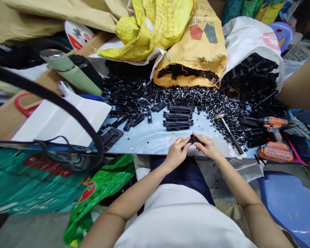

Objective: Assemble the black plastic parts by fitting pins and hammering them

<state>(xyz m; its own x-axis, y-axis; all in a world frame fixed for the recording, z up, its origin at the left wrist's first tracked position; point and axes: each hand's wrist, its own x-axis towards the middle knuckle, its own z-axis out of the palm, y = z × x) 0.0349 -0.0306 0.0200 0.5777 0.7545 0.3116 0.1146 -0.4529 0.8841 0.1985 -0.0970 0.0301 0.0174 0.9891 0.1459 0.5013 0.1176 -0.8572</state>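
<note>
Near the table's front edge, my left hand (177,150) and my right hand (206,146) meet on a small black plastic part (193,138). Fingers of both hands are closed on it, and they cover much of its shape. A ring shows on my left hand. Just beyond my hands lies a stack of long black plastic pieces (178,120), set side by side. To the right of my right hand, a hammer (229,132) with a dark handle rests on the table beside a heap of small screw-like pins (206,98).
An orange cordless drill (275,137) lies at the right. Open sacks, one yellow-orange (191,55) and one white (253,38), spill black parts at the back. A black cable (67,106) arcs across the left, near a pale green flask (69,70). A blue stool (286,203) stands lower right.
</note>
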